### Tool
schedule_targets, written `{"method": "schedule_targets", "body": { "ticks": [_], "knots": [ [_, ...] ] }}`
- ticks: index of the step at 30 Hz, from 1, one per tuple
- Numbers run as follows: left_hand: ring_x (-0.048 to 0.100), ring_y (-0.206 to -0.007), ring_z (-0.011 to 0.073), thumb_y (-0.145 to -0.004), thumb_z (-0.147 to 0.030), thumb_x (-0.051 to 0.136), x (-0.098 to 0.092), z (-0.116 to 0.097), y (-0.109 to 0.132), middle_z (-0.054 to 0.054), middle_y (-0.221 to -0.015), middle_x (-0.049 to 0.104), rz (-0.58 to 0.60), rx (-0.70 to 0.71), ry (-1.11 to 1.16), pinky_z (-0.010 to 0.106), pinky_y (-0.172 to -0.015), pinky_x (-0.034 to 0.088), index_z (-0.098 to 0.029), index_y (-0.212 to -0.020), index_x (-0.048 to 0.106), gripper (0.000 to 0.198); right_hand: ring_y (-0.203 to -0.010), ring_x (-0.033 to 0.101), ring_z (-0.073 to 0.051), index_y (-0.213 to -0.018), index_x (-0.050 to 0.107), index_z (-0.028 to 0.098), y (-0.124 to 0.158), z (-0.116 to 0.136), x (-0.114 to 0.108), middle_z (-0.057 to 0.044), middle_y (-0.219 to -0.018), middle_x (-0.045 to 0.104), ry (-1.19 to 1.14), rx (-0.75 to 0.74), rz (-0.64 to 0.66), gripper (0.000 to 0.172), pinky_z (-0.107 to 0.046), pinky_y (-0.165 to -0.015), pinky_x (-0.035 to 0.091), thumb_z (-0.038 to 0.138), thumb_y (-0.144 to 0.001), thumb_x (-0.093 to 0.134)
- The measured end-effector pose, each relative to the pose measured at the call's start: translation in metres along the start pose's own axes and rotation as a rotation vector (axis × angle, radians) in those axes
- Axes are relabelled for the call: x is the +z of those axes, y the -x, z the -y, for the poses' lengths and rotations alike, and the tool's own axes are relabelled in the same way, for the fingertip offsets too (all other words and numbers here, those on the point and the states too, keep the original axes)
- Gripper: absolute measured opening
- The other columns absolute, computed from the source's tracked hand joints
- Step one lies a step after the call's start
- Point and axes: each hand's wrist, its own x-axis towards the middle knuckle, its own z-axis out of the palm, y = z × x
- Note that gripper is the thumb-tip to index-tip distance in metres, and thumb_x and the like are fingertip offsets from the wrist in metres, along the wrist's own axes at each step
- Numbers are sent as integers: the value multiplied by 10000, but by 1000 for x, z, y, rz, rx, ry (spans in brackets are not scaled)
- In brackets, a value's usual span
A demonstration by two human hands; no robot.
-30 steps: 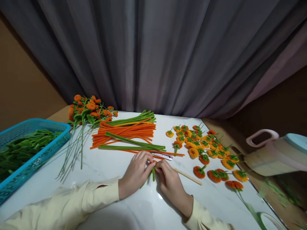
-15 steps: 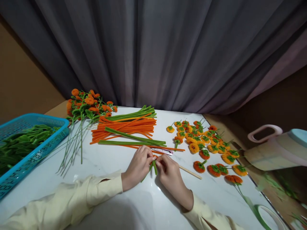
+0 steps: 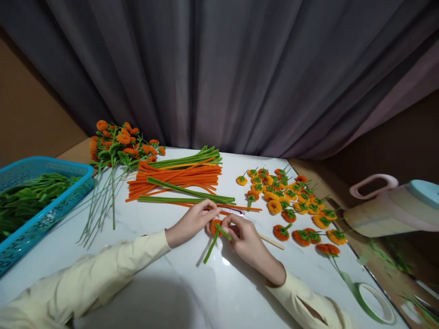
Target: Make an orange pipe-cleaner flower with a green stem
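Note:
Between my hands sits a small orange pipe-cleaner flower (image 3: 215, 225), with green pipe cleaner ends (image 3: 210, 250) hanging from it toward me. My left hand (image 3: 194, 222) is closed on the flower's left side, its fingertips partly hidden. From the right, my right hand (image 3: 245, 238) pinches at the flower's edge beside a short green end. Just beyond my fingers lie a slim pinkish tool (image 3: 236, 212), partly covered, and a pile of orange pipe cleaners (image 3: 178, 179). Green pipe cleaners (image 3: 192, 192) rest across and in front of that pile. A wooden stick (image 3: 273, 242) pokes out behind my right hand.
Several finished flower heads (image 3: 274, 207) spread over the right of the white table (image 3: 137, 292). Long-stemmed orange flowers (image 3: 123, 138) lie at the back left, near a blue basket (image 3: 89, 177) of green pieces. At right are a roll of green tape (image 3: 373, 304) and a jug (image 3: 384, 208).
The orange flower has turned into fuller view between my hands, its green ends swinging to the lower left and right. My hands have drawn slightly apart. The whole view has shifted a little.

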Motion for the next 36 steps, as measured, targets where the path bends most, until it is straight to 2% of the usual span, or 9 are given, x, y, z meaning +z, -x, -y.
{"method": "schedule_targets", "body": {
  "ticks": [4,7,14,19,23,27,30,32,36],
  "knots": [
    [598,-608,126,-833,-460,511,-13,-4,0,53,-776,615,407,-153,205,225,-515,466,-124,-925,584,356,-568,455,-120,-702,468,182,0,16,-13,-6,-664,524,101,-106,57,105,-221,-515,355,159,-800,437],
    [641,-687,161,-836,-419,538,-16,2,0,82,-821,632,538,-168,299,233,-545,490,-123,-1010,589,347,-577,482,-124,-720,490,181,-1,19,-16,-16,-705,541,28,-20,42,71,-227,-513,380,198,-788,480],
    [663,-716,169,-830,-393,566,-12,15,1,86,-859,637,485,-157,341,287,-664,522,-126,-1009,596,322,-348,320,-32,-711,452,189,-7,9,-14,82,-550,451,-426,377,29,200,-156,-308,235,202,-611,625],
    [653,-724,157,-816,-354,597,-13,11,2,111,-911,652,437,-200,427,283,-677,520,-123,-1017,574,307,-323,318,-35,-793,464,190,0,13,-14,73,-525,502,-557,460,-7,273,-133,-264,226,344,-667,651],
    [651,-697,164,-813,-370,597,-13,8,3,120,-888,670,397,-227,459,278,-642,511,-125,-1055,554,347,-303,339,-44,-786,468,188,21,11,-5,75,-478,465,-555,460,-97,354,-139,-263,236,528,-764,563],
    [650,-719,158,-820,-364,587,-9,9,6,115,-872,666,390,-232,467,271,-688,502,-95,-971,601,309,-325,341,-55,-829,479,188,40,6,7,92,-424,400,-399,363,-144,314,-149,-308,255,492,-801,553],
    [648,-793,170,-804,-335,612,-3,11,10,106,-894,661,325,-230,531,303,-785,490,-102,-923,600,262,-504,503,-95,-951,512,181,43,4,10,-1,-676,576,-248,174,-212,312,-184,-424,398,417,-775,615],
    [638,-874,185,-787,-327,634,2,12,13,101,-934,657,284,-214,574,322,-849,466,-116,-903,588,246,-618,557,-119,-992,529,177,42,2,11,-68,-905,610,-158,82,-256,332,-226,-534,468,383,-758,642],
    [647,-826,168,-748,-352,674,10,13,16,65,-867,669,267,-184,531,317,-845,448,-136,-855,541,276,-569,530,-114,-1005,555,176,42,-3,9,-62,-869,612,-36,-1,-283,315,-229,-505,462,361,-768,650]
  ]
}}
